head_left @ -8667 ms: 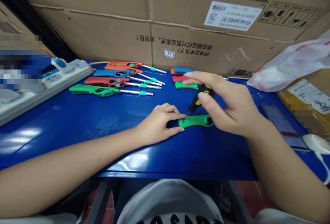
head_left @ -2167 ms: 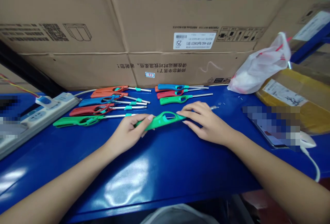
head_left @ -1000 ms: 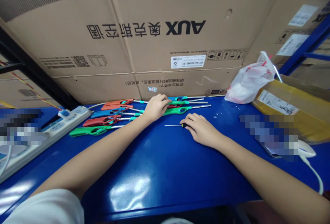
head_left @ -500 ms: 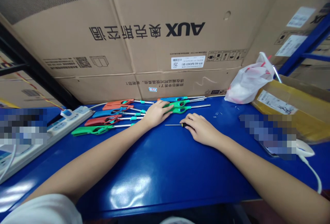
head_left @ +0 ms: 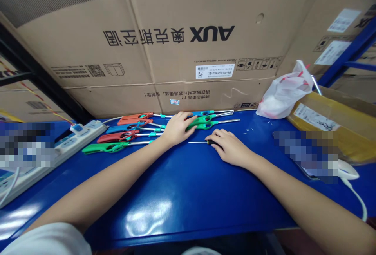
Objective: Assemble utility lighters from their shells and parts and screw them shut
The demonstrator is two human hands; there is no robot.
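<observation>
My right hand (head_left: 230, 147) is closed around the dark handle of a small screwdriver (head_left: 197, 142), its thin shaft pointing left just above the blue tabletop. My left hand (head_left: 178, 128) lies with fingers apart at the handle ends of two green gas lighters (head_left: 205, 120); whether it touches them I cannot tell. Behind these is a blue gas lighter (head_left: 203, 113), partly covered by my left fingers. Left of that hand, more long-necked lighters lie in a row: an orange one (head_left: 133, 119), a blue one (head_left: 125, 128), a red one (head_left: 116, 136) and a green one (head_left: 104, 147).
A cardboard box wall (head_left: 164, 59) stands behind the lighters. On the left runs a white power strip (head_left: 69, 141). To the right are a white plastic bag (head_left: 283, 94), a yellow-taped box (head_left: 331, 129), a blurred-out object (head_left: 305, 157) and a white cable (head_left: 360, 196). Tiny bits (head_left: 248, 130) lie nearby.
My left fingers have lifted and spread slightly by the green lighters. My right hand and the screwdriver have stayed in place.
</observation>
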